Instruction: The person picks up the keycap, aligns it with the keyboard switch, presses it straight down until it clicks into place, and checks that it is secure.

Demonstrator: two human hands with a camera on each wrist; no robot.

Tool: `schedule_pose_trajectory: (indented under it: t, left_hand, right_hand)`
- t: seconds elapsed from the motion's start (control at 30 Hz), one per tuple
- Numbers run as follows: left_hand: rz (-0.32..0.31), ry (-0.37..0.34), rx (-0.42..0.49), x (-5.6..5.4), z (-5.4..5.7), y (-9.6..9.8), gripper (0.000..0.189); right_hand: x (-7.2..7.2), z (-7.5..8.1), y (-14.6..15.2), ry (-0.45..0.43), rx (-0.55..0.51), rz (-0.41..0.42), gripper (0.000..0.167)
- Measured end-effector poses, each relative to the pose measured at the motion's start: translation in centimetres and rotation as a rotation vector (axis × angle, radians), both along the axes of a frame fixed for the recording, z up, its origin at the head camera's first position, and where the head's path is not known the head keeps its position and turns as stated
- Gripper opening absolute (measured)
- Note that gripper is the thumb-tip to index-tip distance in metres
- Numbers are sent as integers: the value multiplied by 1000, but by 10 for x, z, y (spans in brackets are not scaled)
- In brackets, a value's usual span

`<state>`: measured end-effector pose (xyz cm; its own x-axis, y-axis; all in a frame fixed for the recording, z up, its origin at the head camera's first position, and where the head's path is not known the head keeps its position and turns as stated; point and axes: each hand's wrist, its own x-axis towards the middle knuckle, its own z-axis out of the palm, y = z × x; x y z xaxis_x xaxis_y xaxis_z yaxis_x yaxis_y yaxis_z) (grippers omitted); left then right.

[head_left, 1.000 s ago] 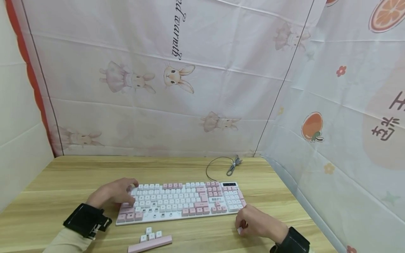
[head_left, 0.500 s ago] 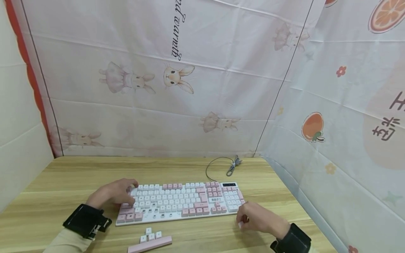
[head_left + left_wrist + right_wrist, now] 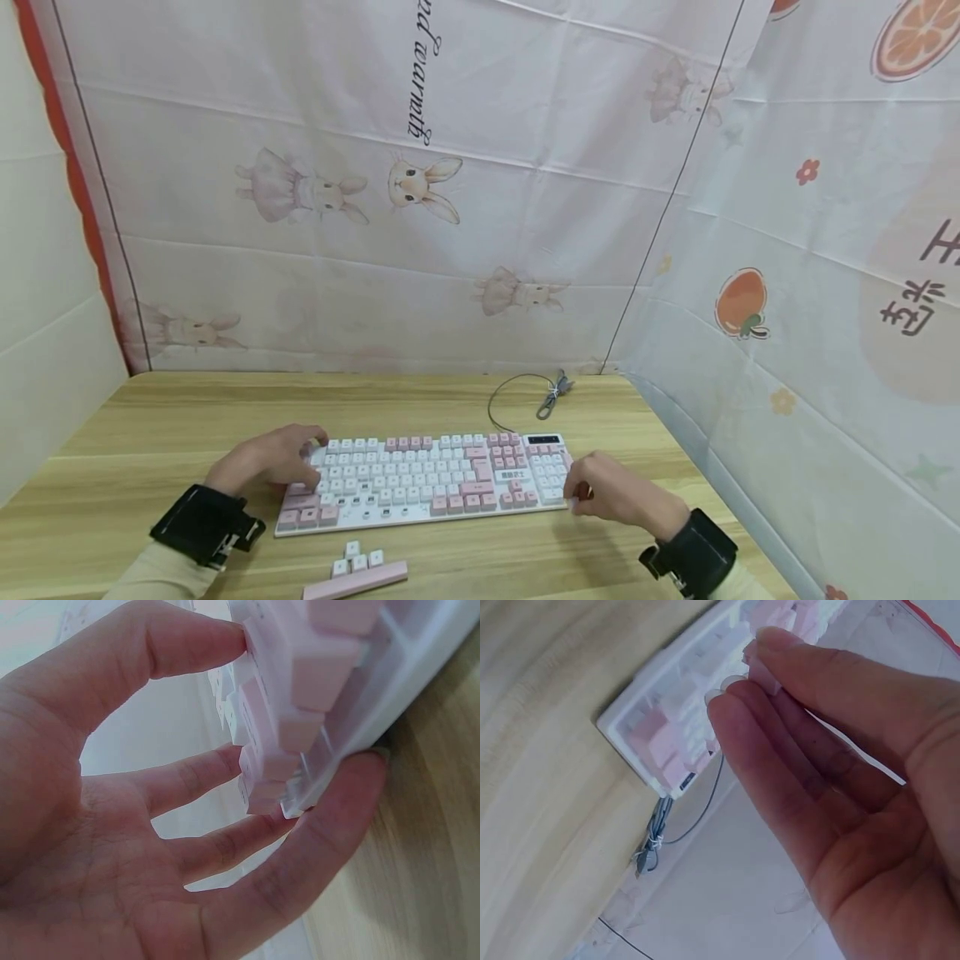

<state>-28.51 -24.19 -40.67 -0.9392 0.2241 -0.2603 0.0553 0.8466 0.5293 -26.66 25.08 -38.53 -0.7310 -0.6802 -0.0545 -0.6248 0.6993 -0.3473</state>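
Note:
A white and pink keyboard point(image 3: 427, 473) lies on the wooden table, with several bare switch spots in its lower left rows. My left hand point(image 3: 279, 457) grips its left end; in the left wrist view the thumb sits against the pink keys and a finger curls round the keyboard's edge. Close over the keyboard's front right corner is my right hand point(image 3: 617, 493). Between thumb and fingers it pinches a small pink keycap point(image 3: 763, 673), which the fingers mostly hide in the head view.
In front of the keyboard lie several loose white keycaps point(image 3: 359, 561) and a long pink space bar point(image 3: 356, 580). A grey cable point(image 3: 553, 398), bundled with a tie, runs behind the keyboard. Printed cloth point(image 3: 420, 317) hangs at the table's back edge and right side.
My right hand has moved up and away from me, from the table in front of the keyboard to its front right corner, still pinching the keycap. My left hand stays put.

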Motion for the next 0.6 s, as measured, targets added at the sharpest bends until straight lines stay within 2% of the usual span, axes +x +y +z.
schedule_pose_trajectory:
  t: [0.33, 0.6]
  left_hand:
    - [2, -5, 15, 2, 0, 0, 65]
    - [17, -12, 32, 3, 1, 0, 67]
  right_hand:
    - [-10, 7, 1, 82, -2, 21, 11]
    - [-18, 8, 4, 84, -29, -11, 12]
